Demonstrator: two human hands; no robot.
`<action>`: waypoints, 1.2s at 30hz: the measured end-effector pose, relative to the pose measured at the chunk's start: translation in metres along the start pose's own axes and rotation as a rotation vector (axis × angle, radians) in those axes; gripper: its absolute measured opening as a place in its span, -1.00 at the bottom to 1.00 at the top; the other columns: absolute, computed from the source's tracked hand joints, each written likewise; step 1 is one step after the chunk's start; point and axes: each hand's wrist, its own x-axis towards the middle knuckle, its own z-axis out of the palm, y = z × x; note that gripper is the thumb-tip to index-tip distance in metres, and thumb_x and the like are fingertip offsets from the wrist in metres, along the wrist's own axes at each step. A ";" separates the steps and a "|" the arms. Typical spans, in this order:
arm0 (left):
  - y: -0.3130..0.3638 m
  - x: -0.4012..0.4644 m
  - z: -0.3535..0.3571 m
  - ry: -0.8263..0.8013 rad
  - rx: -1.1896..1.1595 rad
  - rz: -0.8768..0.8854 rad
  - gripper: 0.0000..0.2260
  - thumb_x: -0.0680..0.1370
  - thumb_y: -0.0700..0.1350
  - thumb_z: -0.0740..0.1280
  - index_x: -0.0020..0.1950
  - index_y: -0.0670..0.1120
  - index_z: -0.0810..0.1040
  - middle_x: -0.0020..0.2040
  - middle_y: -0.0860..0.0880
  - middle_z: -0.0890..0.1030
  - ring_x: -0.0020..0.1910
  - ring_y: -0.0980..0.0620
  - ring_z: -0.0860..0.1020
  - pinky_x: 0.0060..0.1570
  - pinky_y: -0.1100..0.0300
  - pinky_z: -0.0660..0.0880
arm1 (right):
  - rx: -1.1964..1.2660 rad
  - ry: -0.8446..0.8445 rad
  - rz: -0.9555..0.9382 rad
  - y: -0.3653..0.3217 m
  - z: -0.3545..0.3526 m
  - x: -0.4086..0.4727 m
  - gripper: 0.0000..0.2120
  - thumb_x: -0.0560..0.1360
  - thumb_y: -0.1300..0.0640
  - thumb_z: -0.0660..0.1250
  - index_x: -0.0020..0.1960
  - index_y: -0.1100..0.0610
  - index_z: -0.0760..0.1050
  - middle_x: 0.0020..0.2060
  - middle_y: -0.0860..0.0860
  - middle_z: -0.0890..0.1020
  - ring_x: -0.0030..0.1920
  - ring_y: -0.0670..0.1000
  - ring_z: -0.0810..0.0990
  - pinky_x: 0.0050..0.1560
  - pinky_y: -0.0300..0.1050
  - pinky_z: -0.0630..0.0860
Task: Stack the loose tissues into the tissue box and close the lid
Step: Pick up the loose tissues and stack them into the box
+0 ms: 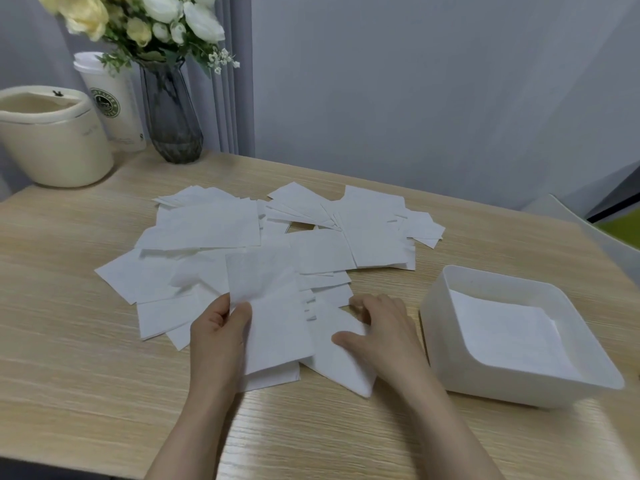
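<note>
From the head camera: loose tissues (242, 233) sprawl across the table (69, 306), the open tissue box (519, 337) at three o'clock with some sheets already inside. The left hand (216, 337) pinches a folded tissue (273, 317) by its edge; the right hand (381, 334) presses another flat, fingers spread. Light, limp stuff that likely creases easily, so edges make the best hold.

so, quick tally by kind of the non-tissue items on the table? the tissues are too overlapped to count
Tissue box (open, white, tissues inside): 1
Cream bin: 1
Lidded paper cup: 1
Glass vase with flowers: 1
Total: 4
Loose tissues lie overlapped, no reliable count. No lid for the box is in view. Left hand pinches one tissue; right hand rests on another.
</note>
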 end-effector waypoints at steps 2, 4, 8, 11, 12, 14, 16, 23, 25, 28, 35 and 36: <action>0.001 -0.001 0.001 -0.006 0.010 0.000 -0.74 0.58 -0.29 0.25 -0.08 -0.01 0.67 -0.19 0.05 0.70 -0.20 0.10 0.61 -0.17 0.16 0.47 | 0.047 0.019 0.003 0.000 0.002 0.003 -0.59 0.35 -0.07 0.45 0.16 -0.04 0.47 0.00 -0.18 0.48 0.14 -0.08 0.33 0.12 -0.12 0.34; 0.001 -0.002 0.002 -0.006 0.021 0.004 -0.74 0.59 -0.30 0.24 -0.08 -0.01 0.67 -0.20 0.07 0.70 -0.22 0.12 0.60 -0.19 0.18 0.47 | 0.068 0.047 -0.019 0.000 0.004 0.004 -0.72 0.34 -0.04 0.46 0.01 -0.05 0.51 -0.10 -0.22 0.47 0.07 -0.10 0.34 0.02 -0.14 0.32; 0.001 -0.001 0.002 -0.006 0.027 0.014 -0.74 0.58 -0.30 0.24 -0.06 -0.03 0.67 -0.18 0.04 0.70 -0.17 0.06 0.60 -0.16 0.13 0.46 | -0.024 0.115 -0.111 0.002 0.009 0.001 -0.73 0.42 -0.05 0.40 0.10 -0.10 0.51 -0.07 -0.18 0.43 0.10 -0.09 0.32 0.04 -0.18 0.24; 0.001 -0.001 0.002 -0.013 0.025 0.009 -0.74 0.58 -0.30 0.24 -0.07 -0.03 0.67 -0.17 0.01 0.70 -0.17 0.05 0.60 -0.15 0.12 0.46 | -0.094 0.198 -0.160 0.007 0.015 -0.001 -0.69 0.46 -0.03 0.38 0.19 -0.09 0.52 -0.04 -0.18 0.44 0.14 -0.07 0.33 0.05 -0.19 0.18; 0.000 -0.002 0.002 -0.015 0.025 0.008 -0.74 0.58 -0.30 0.24 -0.07 -0.03 0.67 -0.17 0.01 0.69 -0.17 0.04 0.60 -0.15 0.12 0.46 | -0.104 0.230 -0.178 0.007 0.018 -0.002 -0.72 0.45 0.00 0.39 0.16 -0.08 0.55 -0.07 -0.18 0.44 0.11 -0.06 0.35 0.02 -0.18 0.16; 0.000 -0.001 0.002 -0.015 0.027 0.009 -0.74 0.58 -0.30 0.24 -0.08 -0.03 0.67 -0.17 -0.01 0.69 -0.17 0.02 0.60 -0.13 0.09 0.47 | -0.096 0.323 -0.220 0.008 0.024 -0.003 -0.81 0.39 0.09 0.45 -0.01 -0.04 0.61 -0.14 -0.19 0.45 0.01 -0.06 0.37 -0.04 -0.13 0.19; 0.000 -0.001 0.002 -0.016 0.033 0.013 -0.75 0.58 -0.29 0.24 -0.08 -0.03 0.67 -0.15 -0.04 0.70 -0.15 0.00 0.60 -0.12 0.07 0.47 | -0.069 0.394 -0.236 0.012 0.029 -0.004 -0.85 0.32 0.16 0.50 -0.15 -0.02 0.61 -0.18 -0.20 0.48 -0.06 -0.10 0.33 -0.09 -0.11 0.24; 0.001 -0.002 0.003 -0.016 0.037 0.015 -0.73 0.58 -0.31 0.24 -0.06 -0.02 0.67 -0.20 0.05 0.70 -0.17 0.05 0.60 -0.13 0.11 0.48 | -0.107 0.411 -0.248 0.017 0.031 -0.006 -0.74 0.32 0.16 0.54 -0.04 -0.08 0.66 -0.15 -0.16 0.61 -0.06 -0.01 0.45 -0.12 -0.07 0.30; 0.001 -0.002 0.003 -0.016 0.039 0.014 -0.73 0.58 -0.31 0.24 -0.07 -0.01 0.67 -0.18 0.05 0.70 -0.14 0.02 0.61 -0.09 0.08 0.49 | -0.094 0.411 -0.244 0.016 0.031 -0.007 -0.78 0.35 0.15 0.52 -0.04 -0.08 0.66 -0.15 -0.18 0.61 -0.07 -0.01 0.45 -0.11 -0.07 0.28; 0.001 -0.002 0.002 -0.019 0.038 0.011 -0.72 0.58 -0.31 0.25 -0.09 0.00 0.68 -0.17 0.00 0.70 -0.13 -0.01 0.60 -0.06 0.03 0.48 | -0.080 0.395 -0.220 0.017 0.032 -0.006 -0.79 0.41 0.11 0.47 0.03 -0.08 0.64 -0.12 -0.19 0.60 -0.02 -0.04 0.41 -0.07 -0.12 0.20; 0.005 -0.004 0.004 -0.024 0.038 0.014 -0.71 0.59 -0.31 0.23 -0.11 -0.01 0.66 -0.25 0.09 0.69 -0.26 0.16 0.60 -0.20 0.18 0.47 | 0.055 0.236 -0.134 0.014 0.023 -0.007 -0.75 0.46 0.00 0.41 0.13 -0.08 0.54 -0.05 -0.22 0.49 0.09 -0.12 0.34 0.05 -0.23 0.23; 0.005 -0.004 0.004 -0.024 0.037 0.012 -0.71 0.59 -0.31 0.23 -0.10 -0.01 0.66 -0.25 0.10 0.69 -0.27 0.18 0.60 -0.21 0.19 0.48 | 0.070 0.232 -0.129 0.013 0.022 -0.008 -0.81 0.45 0.02 0.42 0.06 -0.08 0.54 -0.09 -0.22 0.50 0.06 -0.12 0.36 0.05 -0.21 0.26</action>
